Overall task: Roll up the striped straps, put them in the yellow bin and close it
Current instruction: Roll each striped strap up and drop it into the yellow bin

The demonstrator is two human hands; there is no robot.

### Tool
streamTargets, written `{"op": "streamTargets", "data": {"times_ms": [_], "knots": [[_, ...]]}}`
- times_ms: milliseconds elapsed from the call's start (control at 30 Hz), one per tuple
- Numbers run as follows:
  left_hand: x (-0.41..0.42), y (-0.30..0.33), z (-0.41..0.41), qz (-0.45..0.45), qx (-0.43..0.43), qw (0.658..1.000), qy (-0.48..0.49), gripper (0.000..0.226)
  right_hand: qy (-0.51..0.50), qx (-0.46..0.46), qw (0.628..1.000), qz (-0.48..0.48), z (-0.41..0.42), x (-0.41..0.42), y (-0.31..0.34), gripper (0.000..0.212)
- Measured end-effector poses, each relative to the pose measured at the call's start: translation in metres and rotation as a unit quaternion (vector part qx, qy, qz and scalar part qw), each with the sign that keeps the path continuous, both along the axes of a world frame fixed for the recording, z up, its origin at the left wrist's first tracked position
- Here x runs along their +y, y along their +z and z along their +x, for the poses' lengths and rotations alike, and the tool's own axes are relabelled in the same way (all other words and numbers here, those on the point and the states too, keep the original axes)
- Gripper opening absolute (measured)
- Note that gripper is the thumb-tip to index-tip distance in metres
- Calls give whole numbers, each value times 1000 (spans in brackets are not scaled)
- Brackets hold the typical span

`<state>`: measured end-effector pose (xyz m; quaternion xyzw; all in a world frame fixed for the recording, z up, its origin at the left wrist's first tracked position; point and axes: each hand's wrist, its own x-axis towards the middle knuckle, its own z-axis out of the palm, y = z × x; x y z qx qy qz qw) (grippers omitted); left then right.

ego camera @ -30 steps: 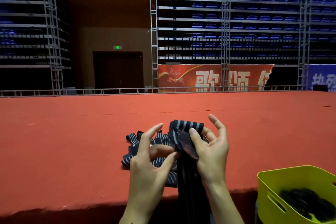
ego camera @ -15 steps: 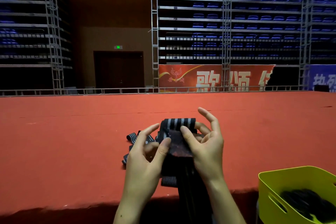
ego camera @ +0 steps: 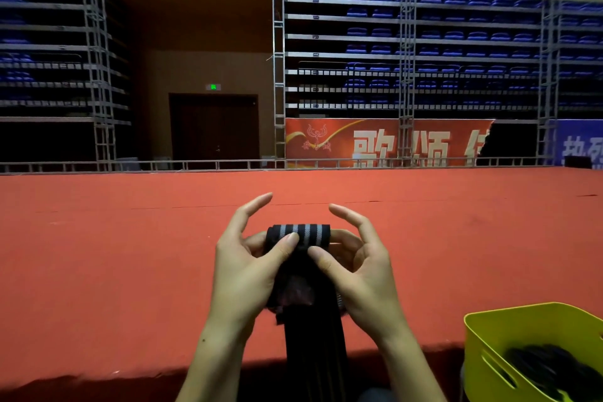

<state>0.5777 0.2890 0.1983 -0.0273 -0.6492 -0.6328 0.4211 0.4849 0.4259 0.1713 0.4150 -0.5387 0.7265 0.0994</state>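
Black webbing with grey stripes sits between your hands: the striped strap is partly rolled, its loose tail hanging down past the red counter edge between your wrists. Your left hand and right hand both pinch the roll with thumbs and curled fingers, forefingers lifted. Right of your right hand stands the open yellow bin, dark straps inside.

Two hands: a left hand at 7 o'clock and a right hand at 5 o'clock. One striped strap between them, with four pale stripes showing. One yellow bin at 4 o'clock. Two banners at 2 o'clock, one red and one blue.
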Motion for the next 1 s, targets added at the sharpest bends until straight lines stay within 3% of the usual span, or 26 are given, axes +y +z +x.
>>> {"op": "streamTargets", "data": {"times_ms": [133,300,367,500,667,800,867,1000], "knots": [[-3,14,0,14,2,999,-30,65,-7,17,1000,-2,-2,4,2,51],[-7,25,0,49,3,998,-38,61,-125,171,977,30,-5,14,4,84],[-4,26,0,56,-3,997,-45,58,-129,228,964,53,-7,13,7,92],[-1,27,3,51,-18,997,-62,55,-133,257,957,25,-8,8,12,78],[4,26,9,17,27,998,-45,44,-97,96,988,-71,-3,3,23,71],[-5,15,12,-91,94,988,86,69,-64,-1,995,-71,0,5,28,82],[-8,11,11,-132,87,985,71,85,-25,-37,997,-58,3,6,27,86],[-4,7,10,-155,107,982,22,86,33,-109,993,-32,10,6,25,71]]}}
